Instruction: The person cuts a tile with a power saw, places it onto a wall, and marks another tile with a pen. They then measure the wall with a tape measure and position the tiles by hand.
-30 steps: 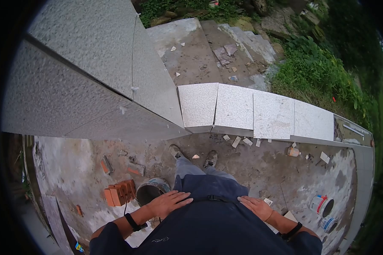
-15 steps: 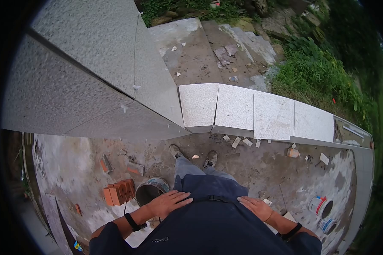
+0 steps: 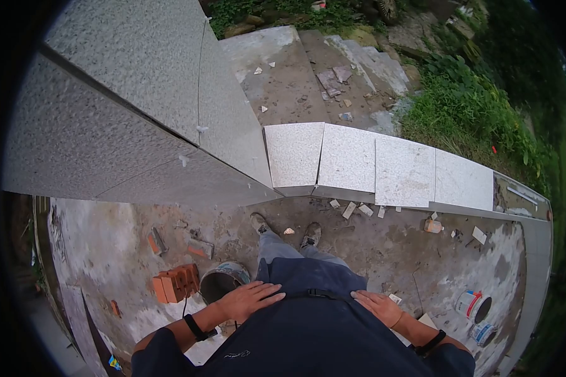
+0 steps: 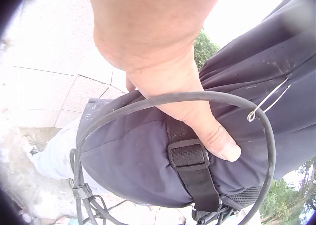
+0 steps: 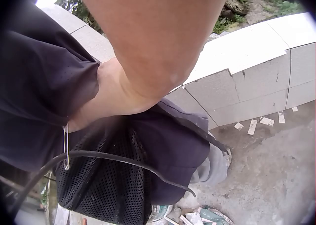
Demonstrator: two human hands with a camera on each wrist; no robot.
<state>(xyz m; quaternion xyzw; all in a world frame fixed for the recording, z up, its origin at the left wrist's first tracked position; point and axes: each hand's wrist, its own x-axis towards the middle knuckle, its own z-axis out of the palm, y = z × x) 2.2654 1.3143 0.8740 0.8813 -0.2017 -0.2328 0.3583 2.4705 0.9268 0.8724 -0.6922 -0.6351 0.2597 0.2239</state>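
Observation:
My left hand (image 3: 248, 301) rests on the dark shirt (image 3: 308, 339) at the waist, its fingers straight and pointing inward. On the other side of the waist lies my right hand (image 3: 377, 306), also with extended fingers. Between them a black belt buckle (image 3: 314, 293) shows. The left wrist view has the thumb of the left hand (image 4: 173, 82) touching dark cloth beside a strap buckle (image 4: 189, 155). In the right wrist view, the right hand (image 5: 116, 89) is against the cloth above a black mesh pouch (image 5: 103, 185), its fingertips hidden. Neither hand grips anything visible.
A low wall topped with pale tiles (image 3: 349, 157) runs ahead and right, meeting a tall tiled pillar (image 3: 138, 75). Orange bricks (image 3: 177, 284) and a bucket (image 3: 223, 283) stand left; two smaller buckets (image 3: 471, 305) lie right. Tile scraps (image 3: 349, 210) litter the ground near the wall.

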